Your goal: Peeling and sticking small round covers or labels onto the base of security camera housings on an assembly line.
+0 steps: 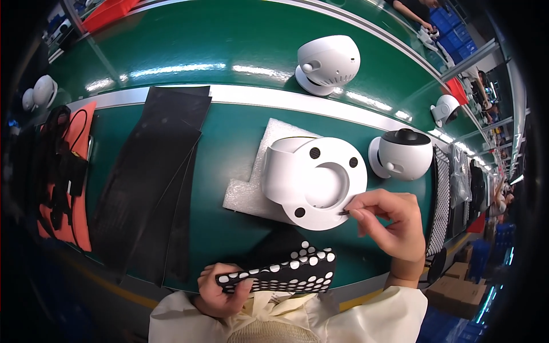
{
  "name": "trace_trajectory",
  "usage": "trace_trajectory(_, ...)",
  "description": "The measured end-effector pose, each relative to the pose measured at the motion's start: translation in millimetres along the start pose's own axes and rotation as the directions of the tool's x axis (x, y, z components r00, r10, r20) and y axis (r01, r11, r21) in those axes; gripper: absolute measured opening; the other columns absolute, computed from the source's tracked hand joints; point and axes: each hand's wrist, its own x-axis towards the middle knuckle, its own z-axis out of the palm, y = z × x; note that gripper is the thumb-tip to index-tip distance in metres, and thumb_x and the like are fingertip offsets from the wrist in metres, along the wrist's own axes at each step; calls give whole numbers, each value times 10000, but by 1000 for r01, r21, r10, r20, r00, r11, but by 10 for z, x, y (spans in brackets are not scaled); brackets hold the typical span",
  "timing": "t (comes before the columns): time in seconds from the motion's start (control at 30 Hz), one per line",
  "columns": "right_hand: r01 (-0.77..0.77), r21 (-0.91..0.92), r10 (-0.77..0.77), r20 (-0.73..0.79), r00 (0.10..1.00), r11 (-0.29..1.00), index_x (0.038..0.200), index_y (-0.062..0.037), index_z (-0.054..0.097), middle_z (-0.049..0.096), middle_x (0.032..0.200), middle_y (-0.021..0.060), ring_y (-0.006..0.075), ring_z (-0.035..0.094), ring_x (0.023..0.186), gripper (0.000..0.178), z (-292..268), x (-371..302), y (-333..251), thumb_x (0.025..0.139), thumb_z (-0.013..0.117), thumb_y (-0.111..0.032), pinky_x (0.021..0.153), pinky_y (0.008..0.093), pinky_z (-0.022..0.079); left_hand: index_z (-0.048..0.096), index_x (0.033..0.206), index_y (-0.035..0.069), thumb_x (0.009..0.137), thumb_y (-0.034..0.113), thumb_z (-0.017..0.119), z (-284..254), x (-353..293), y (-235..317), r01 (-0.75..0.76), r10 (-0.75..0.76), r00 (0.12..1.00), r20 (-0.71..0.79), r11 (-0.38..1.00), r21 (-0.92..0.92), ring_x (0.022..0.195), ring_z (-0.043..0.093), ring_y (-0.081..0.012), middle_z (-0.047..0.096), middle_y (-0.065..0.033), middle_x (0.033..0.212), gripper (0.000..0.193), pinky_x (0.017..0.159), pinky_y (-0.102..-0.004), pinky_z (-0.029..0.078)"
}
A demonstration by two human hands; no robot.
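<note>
A white plastic device (291,183) lies with its round base facing up on a white foam block (246,197). Three round black pads (314,153) show on the base, around a central recess. At the base's near right edge, my right hand (394,223) is closed in a pinch, thumb and forefinger on a small dark pad (344,213) against the base. My left hand (220,291) grips the left end of a black sheet with rows of white dots (291,274), held near my body. Part of that sheet looks bent over.
Long black sheets (154,171) lie left, beside an orange mat (83,228) with black cables. White round cameras stand beyond (329,63) and at right (403,154). A dotted sheet (439,194) and a clear plastic bag (459,183) lie along the right edge. Another person (416,12) works far right.
</note>
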Motion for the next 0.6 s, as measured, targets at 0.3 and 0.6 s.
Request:
trace_trajectory(0.3, 169, -117, -157, 100, 982, 979, 818, -29, 564, 512, 532, 41, 136, 484, 435, 126, 11, -50, 44, 699, 572, 10, 419, 240, 365, 456, 708, 24, 661, 85, 621, 14, -32, -27, -12, 13, 1000, -16, 1000, 18, 446, 538, -144, 556, -60, 551, 182, 512, -229, 418)
trace_trajectory(0.6, 173, -117, -166, 68, 984, 978, 754, 19, 562, 562, 579, 49, 84, 514, 436, 65, 18, -74, 37, 700, 553, 52, 426, 178, 374, 458, 709, 23, 663, 113, 626, 25, -80, -57, -35, 36, 999, -34, 998, 49, 457, 540, -156, 558, -64, 560, 196, 511, -231, 416)
